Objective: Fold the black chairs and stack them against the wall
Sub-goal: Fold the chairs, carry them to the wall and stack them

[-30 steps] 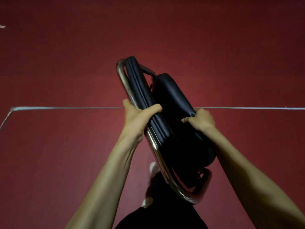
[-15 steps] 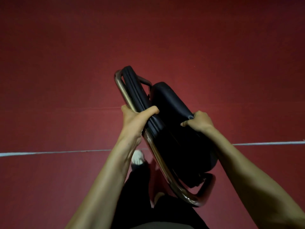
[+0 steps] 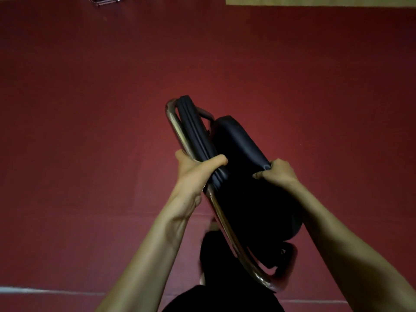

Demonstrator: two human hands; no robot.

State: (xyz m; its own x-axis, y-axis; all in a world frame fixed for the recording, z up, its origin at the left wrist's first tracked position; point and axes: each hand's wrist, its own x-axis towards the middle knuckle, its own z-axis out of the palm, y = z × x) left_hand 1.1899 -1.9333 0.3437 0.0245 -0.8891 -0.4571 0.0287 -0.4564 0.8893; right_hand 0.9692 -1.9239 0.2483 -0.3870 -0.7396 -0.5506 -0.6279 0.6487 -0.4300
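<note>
So, a folded black padded chair with a shiny chrome tube frame (image 3: pixel 238 143) is held up in the air, right in the middle of the view, well clear of the dark red floor (image 3: pixel 90 131). It's carried edge-on and tilted: one rounded end is pointed away toward the upper left, and the other end is hung low by the body at the lower right. The two black pads are pressed close together, with the chrome tube run along the left edge and curved round at the bottom.

The left hand (image 3: pixel 195 174) is closed round the chrome tube and the thinner pad beside it. The thumb is laid across the top of the pad and the fingers are wrapped underneath. The right hand (image 3: pixel 279 174) is clamped on the rim of the thicker pad on the other side, fingers curled over the edge. Both forearms are stretched out forward.

Below the chair, black trousers (image 3: pixel 216 255) can be seen, plus something pale and blurred near the tube that can't really be made out. A thin white line (image 3: pixel 33 290) is painted across the floor near the bottom edge. At the top right a pale tan strip (image 3: pixel 315 1) is cut off by the frame, and a bit of shiny metal (image 3: pixel 103 0) is seen at the top left. What either of these is can't be told.
</note>
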